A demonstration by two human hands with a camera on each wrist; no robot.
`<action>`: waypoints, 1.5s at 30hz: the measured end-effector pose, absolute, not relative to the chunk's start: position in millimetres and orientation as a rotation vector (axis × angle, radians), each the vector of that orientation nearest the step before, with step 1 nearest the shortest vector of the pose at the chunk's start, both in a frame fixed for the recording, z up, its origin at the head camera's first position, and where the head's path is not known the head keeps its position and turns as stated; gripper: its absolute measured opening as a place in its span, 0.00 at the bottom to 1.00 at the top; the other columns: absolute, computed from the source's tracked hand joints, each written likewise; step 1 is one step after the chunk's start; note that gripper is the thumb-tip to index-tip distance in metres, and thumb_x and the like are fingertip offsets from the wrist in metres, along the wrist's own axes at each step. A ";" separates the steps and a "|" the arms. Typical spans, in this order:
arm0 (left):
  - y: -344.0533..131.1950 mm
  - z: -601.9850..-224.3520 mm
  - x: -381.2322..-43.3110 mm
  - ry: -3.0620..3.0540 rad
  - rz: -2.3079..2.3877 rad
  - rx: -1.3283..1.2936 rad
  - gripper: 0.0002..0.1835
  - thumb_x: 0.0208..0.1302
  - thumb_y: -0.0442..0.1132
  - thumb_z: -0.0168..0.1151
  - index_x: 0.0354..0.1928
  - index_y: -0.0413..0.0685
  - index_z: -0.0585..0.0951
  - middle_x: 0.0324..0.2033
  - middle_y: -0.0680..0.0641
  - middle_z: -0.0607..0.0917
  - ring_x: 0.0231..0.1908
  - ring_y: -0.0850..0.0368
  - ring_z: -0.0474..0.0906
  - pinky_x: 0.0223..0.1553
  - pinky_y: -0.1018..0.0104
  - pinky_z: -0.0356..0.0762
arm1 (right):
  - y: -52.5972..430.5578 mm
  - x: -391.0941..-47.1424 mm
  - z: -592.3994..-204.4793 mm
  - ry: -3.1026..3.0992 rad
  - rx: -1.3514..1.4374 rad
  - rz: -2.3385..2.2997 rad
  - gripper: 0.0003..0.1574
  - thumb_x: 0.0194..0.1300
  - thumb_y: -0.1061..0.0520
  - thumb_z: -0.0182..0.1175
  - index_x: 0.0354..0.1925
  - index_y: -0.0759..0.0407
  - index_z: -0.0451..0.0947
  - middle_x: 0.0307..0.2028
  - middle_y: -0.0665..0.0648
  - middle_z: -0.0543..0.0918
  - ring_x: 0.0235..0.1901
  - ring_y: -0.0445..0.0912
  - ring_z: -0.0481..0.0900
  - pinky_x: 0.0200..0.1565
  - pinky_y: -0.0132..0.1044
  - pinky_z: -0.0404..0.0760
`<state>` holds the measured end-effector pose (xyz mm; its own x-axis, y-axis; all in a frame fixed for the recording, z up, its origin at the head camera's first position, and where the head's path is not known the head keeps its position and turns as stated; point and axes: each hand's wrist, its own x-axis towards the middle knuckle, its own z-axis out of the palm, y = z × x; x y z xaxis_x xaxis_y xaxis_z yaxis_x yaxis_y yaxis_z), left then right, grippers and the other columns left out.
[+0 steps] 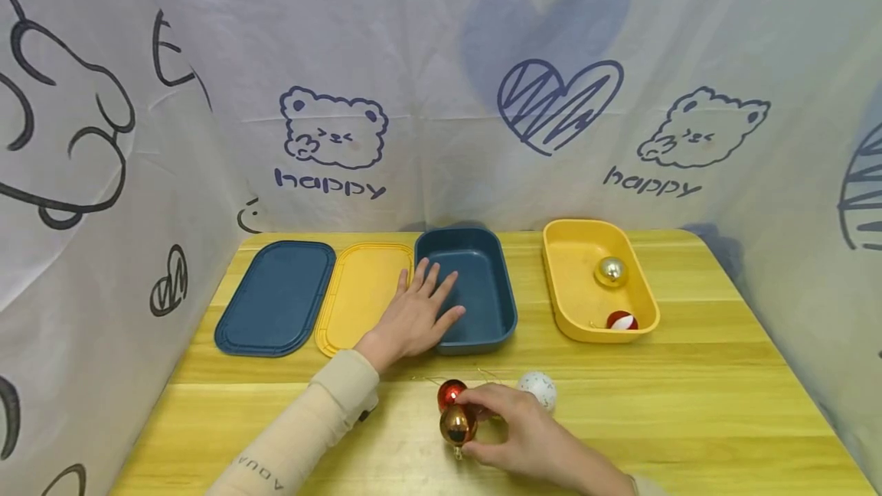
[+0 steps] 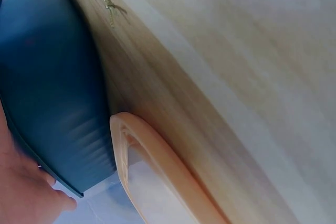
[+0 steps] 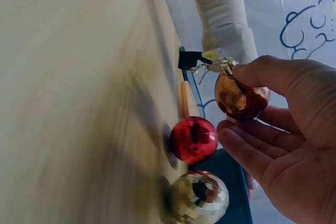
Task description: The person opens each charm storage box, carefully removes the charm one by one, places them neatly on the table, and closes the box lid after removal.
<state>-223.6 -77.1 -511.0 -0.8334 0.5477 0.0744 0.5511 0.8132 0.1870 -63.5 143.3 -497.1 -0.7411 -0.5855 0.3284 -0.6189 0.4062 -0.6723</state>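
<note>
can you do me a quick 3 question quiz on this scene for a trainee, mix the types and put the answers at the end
1. Which hand pinches the copper-coloured bauble?
2. True or false: the speckled white bauble lies inside the yellow container.
3. Fill the gap: the yellow lid lies between the blue lid and the ____.

Key:
1. The right hand.
2. False; it lies on the table.
3. Blue container.
</note>
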 end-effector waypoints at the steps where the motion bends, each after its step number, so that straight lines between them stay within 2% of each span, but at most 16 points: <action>1: -77.1 -510.8 -223.4 -2.974 -0.318 -0.902 0.39 0.82 0.67 0.36 0.85 0.55 0.56 0.82 0.35 0.59 0.84 0.36 0.42 0.80 0.31 0.44 | 142.9 -62.1 -498.5 -2.606 1.113 1.249 0.33 0.58 0.55 0.81 0.60 0.53 0.82 0.52 0.50 0.89 0.48 0.37 0.85 0.48 0.35 0.87; 6: -76.4 -511.4 -223.2 -2.972 -0.314 -0.900 0.39 0.82 0.67 0.36 0.85 0.55 0.56 0.82 0.35 0.58 0.84 0.36 0.42 0.81 0.31 0.43 | 142.6 -56.4 -505.7 -2.637 1.097 1.188 0.32 0.58 0.54 0.81 0.59 0.50 0.82 0.51 0.47 0.88 0.50 0.37 0.84 0.52 0.36 0.85; 16: -75.9 -513.5 -223.4 -2.970 -0.315 -0.897 0.39 0.82 0.67 0.36 0.85 0.55 0.56 0.82 0.35 0.58 0.84 0.36 0.41 0.81 0.31 0.43 | 143.4 -53.2 -523.3 -2.618 1.174 1.252 0.29 0.60 0.57 0.78 0.59 0.50 0.82 0.51 0.46 0.88 0.49 0.35 0.83 0.53 0.34 0.85; 25: -75.9 -514.0 -222.0 -2.963 -0.295 -0.896 0.39 0.83 0.66 0.36 0.85 0.55 0.56 0.82 0.34 0.58 0.84 0.36 0.42 0.80 0.30 0.44 | 144.2 -51.2 -537.6 -2.698 1.188 1.210 0.27 0.63 0.56 0.76 0.60 0.57 0.83 0.54 0.48 0.88 0.53 0.39 0.84 0.55 0.36 0.85; 31: -75.5 -513.5 -221.5 -2.962 -0.296 -0.896 0.39 0.83 0.66 0.37 0.85 0.55 0.56 0.82 0.34 0.58 0.84 0.35 0.42 0.80 0.30 0.43 | 143.3 -50.6 -543.6 -2.695 1.212 1.207 0.29 0.62 0.57 0.77 0.59 0.59 0.82 0.54 0.50 0.88 0.54 0.41 0.84 0.56 0.37 0.84; 45: -75.7 -510.0 -224.1 -2.981 -0.312 -0.897 0.39 0.83 0.66 0.36 0.85 0.54 0.57 0.81 0.34 0.58 0.84 0.36 0.41 0.80 0.30 0.44 | 137.3 -50.6 -538.5 -2.754 1.155 1.278 0.28 0.62 0.59 0.76 0.59 0.53 0.82 0.54 0.48 0.87 0.53 0.37 0.82 0.54 0.34 0.84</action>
